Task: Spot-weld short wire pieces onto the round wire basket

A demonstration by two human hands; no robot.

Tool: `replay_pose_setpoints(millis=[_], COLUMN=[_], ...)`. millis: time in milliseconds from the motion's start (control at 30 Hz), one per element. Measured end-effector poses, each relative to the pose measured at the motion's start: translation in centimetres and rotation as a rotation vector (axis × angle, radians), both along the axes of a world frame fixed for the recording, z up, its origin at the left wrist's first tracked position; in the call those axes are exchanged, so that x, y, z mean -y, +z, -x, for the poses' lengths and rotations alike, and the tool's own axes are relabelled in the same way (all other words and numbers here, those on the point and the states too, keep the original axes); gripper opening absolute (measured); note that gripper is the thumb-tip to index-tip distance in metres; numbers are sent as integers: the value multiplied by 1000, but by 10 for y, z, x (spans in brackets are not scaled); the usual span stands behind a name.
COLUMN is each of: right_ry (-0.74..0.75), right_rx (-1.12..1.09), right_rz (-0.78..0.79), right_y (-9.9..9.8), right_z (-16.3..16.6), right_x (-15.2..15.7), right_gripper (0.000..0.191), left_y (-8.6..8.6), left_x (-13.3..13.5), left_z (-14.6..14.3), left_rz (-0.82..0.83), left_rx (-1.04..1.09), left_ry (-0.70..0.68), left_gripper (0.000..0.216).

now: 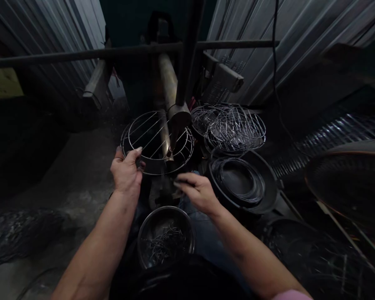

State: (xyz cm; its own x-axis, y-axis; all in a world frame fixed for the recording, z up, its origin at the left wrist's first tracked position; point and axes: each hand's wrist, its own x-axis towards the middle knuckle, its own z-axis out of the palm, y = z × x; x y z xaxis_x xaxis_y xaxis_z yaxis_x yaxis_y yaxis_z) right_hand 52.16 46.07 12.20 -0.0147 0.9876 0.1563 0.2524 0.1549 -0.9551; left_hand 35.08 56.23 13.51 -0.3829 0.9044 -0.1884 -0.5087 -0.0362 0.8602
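Note:
A round wire rack (pixel 147 134) with two rings and parallel cross bars sits around the lower electrode arm of what looks like a spot welder (pixel 165 139). My left hand (pixel 128 166) grips its near left rim, thumb on top. Just right of the rack's near edge is my right hand (pixel 195 189), fingers pinched together and slightly blurred; whatever they hold is too small to name. Below both hands, a metal bowl (pixel 140 239) holds many short bent wire pieces (pixel 168 243).
Finished-looking wire racks (pixel 234 127) are heaped to the right. In front of them, a dark basin (pixel 273 187) holds wire rings (pixel 217 171). A horizontal bar (pixel 128 51) crosses ahead, and a large round rim (pixel 346 153) stands at far right.

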Motion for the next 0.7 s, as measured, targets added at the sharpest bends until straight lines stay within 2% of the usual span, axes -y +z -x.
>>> replay_pose_setpoints(millis=[67,133,400,700], right_ry=[-220,-324,-369,-391], right_rx=[-116,-155,-390,-736], right_rz=[-47,-53,10,200], right_y=[0,-2,-2,9], right_z=[13,22,36,49], right_x=[-18,-32,-44,-56], right_gripper=[18,18,22,24], left_y=[1,2,4,2], left_x=[3,6,-1,-9], left_z=[-1,0,8,12], left_rz=[-7,-13,-27,-28], left_rx=[-5,-8,4,-11], left_ry=[-12,-21,-31,-44], left_gripper=[39,39,41,42])
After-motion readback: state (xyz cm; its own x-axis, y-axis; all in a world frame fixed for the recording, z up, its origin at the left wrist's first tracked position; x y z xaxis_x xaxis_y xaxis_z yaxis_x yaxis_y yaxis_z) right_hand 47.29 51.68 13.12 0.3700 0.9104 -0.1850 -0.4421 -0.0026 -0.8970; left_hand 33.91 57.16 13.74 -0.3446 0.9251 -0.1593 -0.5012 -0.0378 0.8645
